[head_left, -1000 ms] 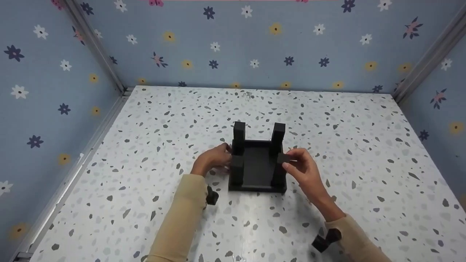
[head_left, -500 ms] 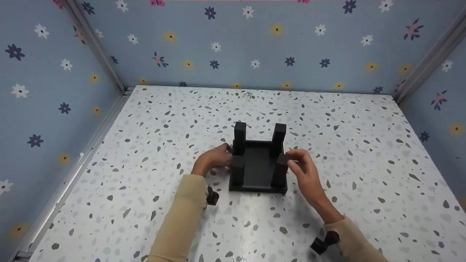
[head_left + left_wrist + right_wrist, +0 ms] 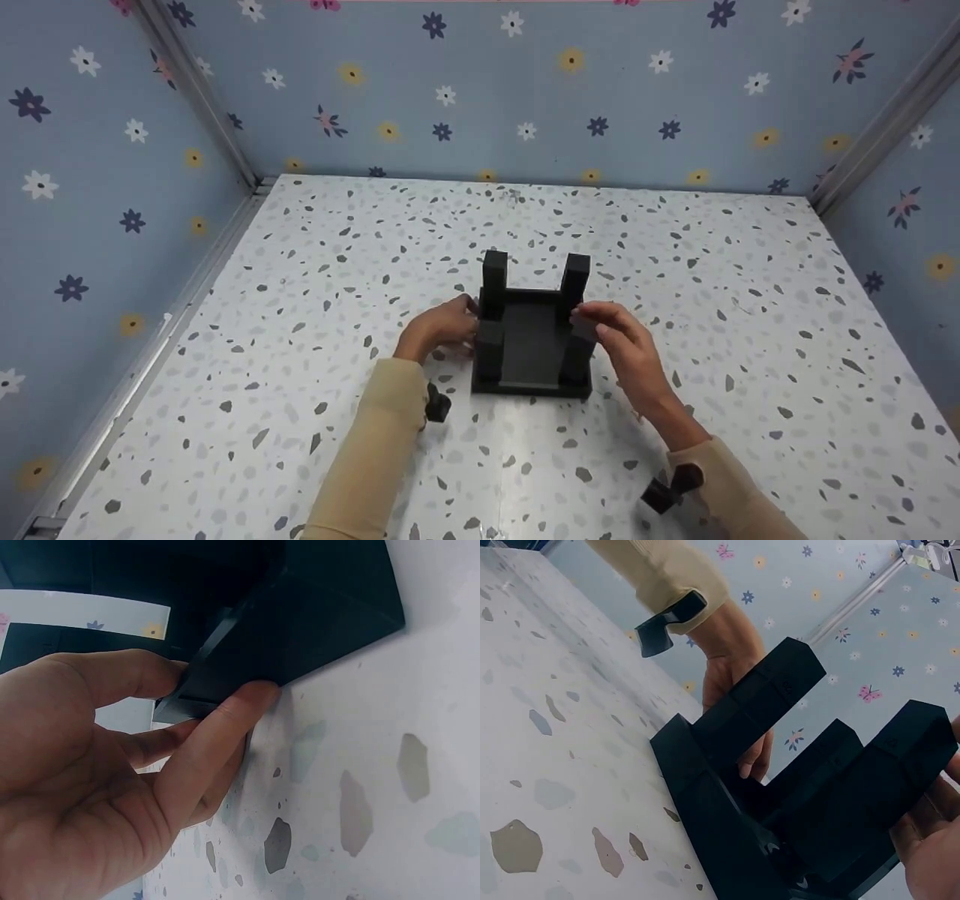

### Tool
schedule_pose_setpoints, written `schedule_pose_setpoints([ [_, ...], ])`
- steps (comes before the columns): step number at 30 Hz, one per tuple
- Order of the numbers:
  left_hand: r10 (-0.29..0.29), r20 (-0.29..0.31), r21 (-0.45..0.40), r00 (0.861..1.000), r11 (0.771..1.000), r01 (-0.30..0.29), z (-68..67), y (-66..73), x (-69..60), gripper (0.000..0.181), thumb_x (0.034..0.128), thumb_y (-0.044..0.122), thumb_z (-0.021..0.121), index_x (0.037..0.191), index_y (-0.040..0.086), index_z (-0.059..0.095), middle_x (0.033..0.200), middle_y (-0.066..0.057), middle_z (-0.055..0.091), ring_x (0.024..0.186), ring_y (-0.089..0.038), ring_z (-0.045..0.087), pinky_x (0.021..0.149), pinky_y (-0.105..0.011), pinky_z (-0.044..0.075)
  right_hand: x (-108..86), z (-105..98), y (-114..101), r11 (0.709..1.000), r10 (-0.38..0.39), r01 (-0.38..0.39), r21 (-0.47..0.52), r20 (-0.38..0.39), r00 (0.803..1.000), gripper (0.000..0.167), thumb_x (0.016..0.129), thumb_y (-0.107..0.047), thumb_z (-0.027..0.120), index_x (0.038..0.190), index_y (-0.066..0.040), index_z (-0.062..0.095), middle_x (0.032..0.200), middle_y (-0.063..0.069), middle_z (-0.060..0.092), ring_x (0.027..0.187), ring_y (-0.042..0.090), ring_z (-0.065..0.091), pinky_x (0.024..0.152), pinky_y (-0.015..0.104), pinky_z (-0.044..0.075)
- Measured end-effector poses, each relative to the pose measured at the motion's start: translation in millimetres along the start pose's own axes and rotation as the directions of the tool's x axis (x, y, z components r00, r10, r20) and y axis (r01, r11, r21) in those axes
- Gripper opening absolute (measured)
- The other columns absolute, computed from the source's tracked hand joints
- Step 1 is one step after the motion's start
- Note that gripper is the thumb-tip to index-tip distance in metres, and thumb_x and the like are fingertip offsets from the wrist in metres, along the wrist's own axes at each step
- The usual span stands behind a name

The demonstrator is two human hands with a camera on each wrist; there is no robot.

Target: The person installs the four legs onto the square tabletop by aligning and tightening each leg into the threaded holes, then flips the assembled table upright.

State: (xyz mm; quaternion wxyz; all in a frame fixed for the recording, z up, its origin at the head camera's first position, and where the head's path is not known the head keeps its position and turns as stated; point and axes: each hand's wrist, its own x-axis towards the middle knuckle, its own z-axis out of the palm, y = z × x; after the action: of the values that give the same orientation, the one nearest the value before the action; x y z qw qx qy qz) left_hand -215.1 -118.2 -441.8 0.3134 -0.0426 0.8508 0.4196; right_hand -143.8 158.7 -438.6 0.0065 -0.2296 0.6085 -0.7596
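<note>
A black piece like a small upturned table stands mid-worktop, its shallow rimmed base (image 3: 532, 345) down and a square leg rising from each corner. At its left side my left hand (image 3: 442, 324) pinches the rim; the left wrist view shows the thumb (image 3: 142, 675) and fingers on either side of the black edge. My right hand (image 3: 636, 360) holds the top of the near right leg (image 3: 577, 358) between thumb and fingers. In the right wrist view that leg (image 3: 877, 787) is beside the fingers, which are partly cut off by the frame. The near left leg (image 3: 490, 352) stands upright.
The white speckled worktop (image 3: 360, 225) spreads around the black piece. Blue flowered panels (image 3: 510, 90) close it in at the back and sides, with metal rails (image 3: 199, 97) in the corners. Black camera mounts (image 3: 437, 403) sit on both sleeves.
My right fingers have loosened and shifted round the near right leg's top, the forefinger now further over its far side. The leg's top looks slightly turned. My left hand stays put.
</note>
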Motion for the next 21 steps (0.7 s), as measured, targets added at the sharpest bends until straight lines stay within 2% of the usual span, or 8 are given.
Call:
schedule_pose_setpoints([
  [3,0.007,0.005,-0.013,1.000,1.000,-0.007,-0.4,-0.7,-0.4,0.051,0.0868,0.033,0.063,0.131,0.016,0.044,0.103,-0.005,0.066,0.092,-0.023,0.067,0.074,-0.050,0.046,0.4,-1.7,0.1,0.999,0.006,-0.008,0.033,0.078,0.997,0.037,0.102,-0.007,0.037,0.130,0.016,0.044,0.123,0.014,0.060,0.118,0.022,0.057,0.105,0.032,0.042],
  [7,0.008,0.008,-0.018,1.000,1.000,-0.008,-0.2,-1.6,-0.3,0.051,0.0868,0.034,0.063,0.130,0.016,0.044,0.102,-0.004,0.067,0.092,-0.022,0.068,0.074,-0.049,0.046,0.3,-1.5,-1.2,0.999,0.029,-0.033,0.037,0.096,0.995,0.037,0.101,-0.008,0.038,0.129,0.016,0.045,0.120,0.010,0.062,0.115,0.020,0.058,0.104,0.031,0.043],
  [13,-0.007,0.010,0.002,1.000,1.000,0.007,0.3,-0.3,0.3,0.049,0.0871,0.033,0.061,0.130,0.017,0.044,0.106,-0.005,0.063,0.094,-0.023,0.065,0.076,-0.051,0.046,-1.1,-0.2,-3.1,0.999,0.043,-0.043,-0.012,0.071,0.997,0.034,0.101,-0.009,0.042,0.127,0.012,0.048,0.118,0.008,0.060,0.113,0.017,0.057,0.100,0.027,0.044],
  [17,-0.005,0.009,-0.003,1.000,1.000,0.005,0.3,0.5,-0.5,0.048,0.0871,0.033,0.061,0.128,0.016,0.044,0.106,-0.005,0.063,0.094,-0.024,0.065,0.076,-0.050,0.046,-2.0,0.2,-3.8,0.996,0.042,-0.039,-0.080,0.030,0.999,0.033,0.099,-0.008,0.046,0.124,0.012,0.048,0.117,0.008,0.058,0.108,0.016,0.056,0.093,0.025,0.046],
  [21,-0.010,0.014,-0.018,1.000,1.000,0.010,0.5,0.8,-1.8,0.045,0.0882,0.033,0.060,0.127,0.017,0.043,0.101,-0.005,0.066,0.093,-0.023,0.067,0.076,-0.051,0.043,-2.8,1.3,-4.9,0.990,0.065,-0.067,-0.120,-0.024,0.998,0.031,0.096,-0.005,0.050,0.121,0.012,0.047,0.114,0.007,0.056,0.101,0.015,0.056,0.087,0.024,0.048],
])
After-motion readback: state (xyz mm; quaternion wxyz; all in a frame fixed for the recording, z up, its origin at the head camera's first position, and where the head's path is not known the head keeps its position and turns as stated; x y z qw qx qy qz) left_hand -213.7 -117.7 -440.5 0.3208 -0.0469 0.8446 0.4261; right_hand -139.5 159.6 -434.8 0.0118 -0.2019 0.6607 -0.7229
